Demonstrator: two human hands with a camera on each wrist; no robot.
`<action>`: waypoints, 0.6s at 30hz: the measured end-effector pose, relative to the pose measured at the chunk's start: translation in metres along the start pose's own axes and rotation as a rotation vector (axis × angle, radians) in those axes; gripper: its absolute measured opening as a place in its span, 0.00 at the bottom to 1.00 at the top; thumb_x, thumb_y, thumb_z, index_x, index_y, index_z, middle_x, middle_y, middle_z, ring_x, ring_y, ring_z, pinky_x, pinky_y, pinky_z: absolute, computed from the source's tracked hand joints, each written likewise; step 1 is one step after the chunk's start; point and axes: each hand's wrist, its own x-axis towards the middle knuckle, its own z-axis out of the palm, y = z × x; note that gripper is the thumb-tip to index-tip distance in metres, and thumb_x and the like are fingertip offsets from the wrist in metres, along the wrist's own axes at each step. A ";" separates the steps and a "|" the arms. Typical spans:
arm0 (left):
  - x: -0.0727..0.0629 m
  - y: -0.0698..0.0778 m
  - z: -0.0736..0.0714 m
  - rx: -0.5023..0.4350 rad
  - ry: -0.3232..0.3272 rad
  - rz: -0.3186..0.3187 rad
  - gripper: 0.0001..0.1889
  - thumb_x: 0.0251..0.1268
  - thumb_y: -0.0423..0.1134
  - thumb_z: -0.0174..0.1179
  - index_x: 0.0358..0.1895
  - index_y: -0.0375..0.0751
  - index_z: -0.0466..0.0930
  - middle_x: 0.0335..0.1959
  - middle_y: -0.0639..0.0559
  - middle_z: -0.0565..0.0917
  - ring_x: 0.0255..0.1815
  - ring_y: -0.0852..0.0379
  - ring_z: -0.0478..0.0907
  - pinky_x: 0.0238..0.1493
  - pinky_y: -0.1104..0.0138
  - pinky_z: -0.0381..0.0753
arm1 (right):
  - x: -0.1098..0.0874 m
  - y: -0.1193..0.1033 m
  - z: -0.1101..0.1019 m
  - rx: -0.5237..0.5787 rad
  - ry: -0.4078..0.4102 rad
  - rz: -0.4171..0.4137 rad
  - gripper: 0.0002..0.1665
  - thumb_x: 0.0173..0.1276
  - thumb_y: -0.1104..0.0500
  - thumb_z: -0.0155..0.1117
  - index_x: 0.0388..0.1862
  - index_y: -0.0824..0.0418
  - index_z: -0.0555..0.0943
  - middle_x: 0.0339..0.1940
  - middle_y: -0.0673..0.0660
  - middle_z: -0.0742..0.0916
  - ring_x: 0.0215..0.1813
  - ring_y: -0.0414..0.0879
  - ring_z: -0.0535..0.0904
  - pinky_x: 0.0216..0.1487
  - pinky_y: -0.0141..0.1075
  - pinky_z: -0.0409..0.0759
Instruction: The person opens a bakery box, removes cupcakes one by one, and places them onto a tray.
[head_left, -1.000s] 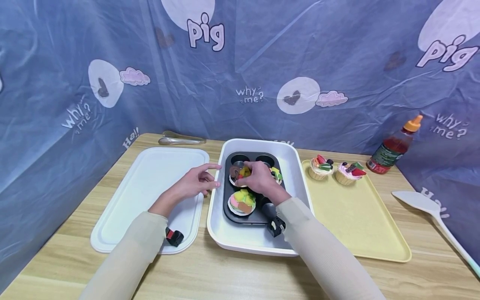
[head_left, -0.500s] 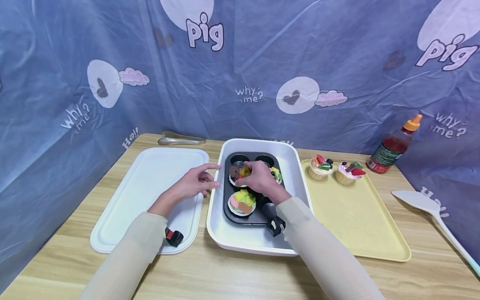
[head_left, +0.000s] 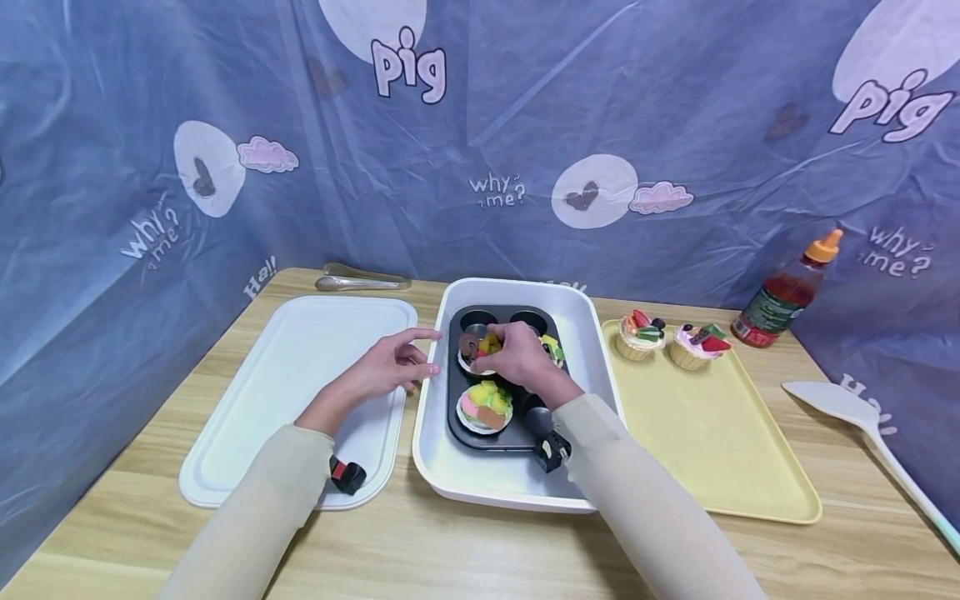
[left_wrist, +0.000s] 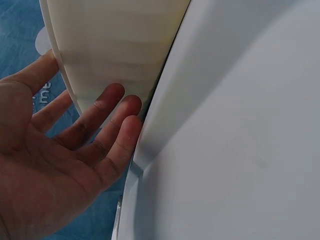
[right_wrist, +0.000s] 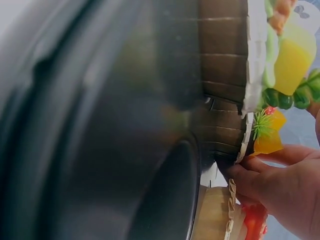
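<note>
My right hand [head_left: 517, 357] pinches the edge of a toy cupcake [head_left: 469, 348] with brown and orange topping. This cupcake sits in the middle left cup of a dark muffin tin [head_left: 491, 442]; in the right wrist view, orange fruit [right_wrist: 270, 137] shows on it near the fingertips. The tin lies inside a deep white bin [head_left: 510, 492]. A cupcake with yellow and pink topping [head_left: 484, 405] stands in the front left cup, and another [head_left: 553, 348] is partly hidden behind my right hand. My left hand [head_left: 386, 365] touches the bin's left side with relaxed fingers.
Left of the bin lies a white tray [head_left: 300, 367]; metal tongs [head_left: 363, 282] lie behind. On the right, a yellow tray [head_left: 720, 442] carries two fruit-topped cupcakes [head_left: 667, 343]. A red sauce bottle [head_left: 783, 296] and a white spoon [head_left: 840, 404] are farther right.
</note>
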 end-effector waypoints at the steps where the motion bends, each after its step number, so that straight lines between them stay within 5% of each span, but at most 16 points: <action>1: 0.000 0.000 0.000 0.001 -0.001 0.004 0.31 0.69 0.41 0.66 0.73 0.49 0.69 0.45 0.41 0.85 0.33 0.52 0.82 0.37 0.62 0.85 | 0.000 0.000 0.000 0.001 -0.001 0.001 0.47 0.54 0.58 0.81 0.72 0.65 0.72 0.68 0.61 0.80 0.55 0.52 0.78 0.62 0.44 0.81; 18: 0.000 0.000 0.001 -0.001 0.004 0.006 0.31 0.69 0.41 0.66 0.73 0.47 0.69 0.44 0.41 0.85 0.33 0.52 0.82 0.37 0.63 0.85 | -0.001 0.001 -0.002 0.043 -0.001 0.017 0.45 0.54 0.59 0.81 0.71 0.65 0.74 0.69 0.60 0.79 0.53 0.51 0.79 0.57 0.42 0.83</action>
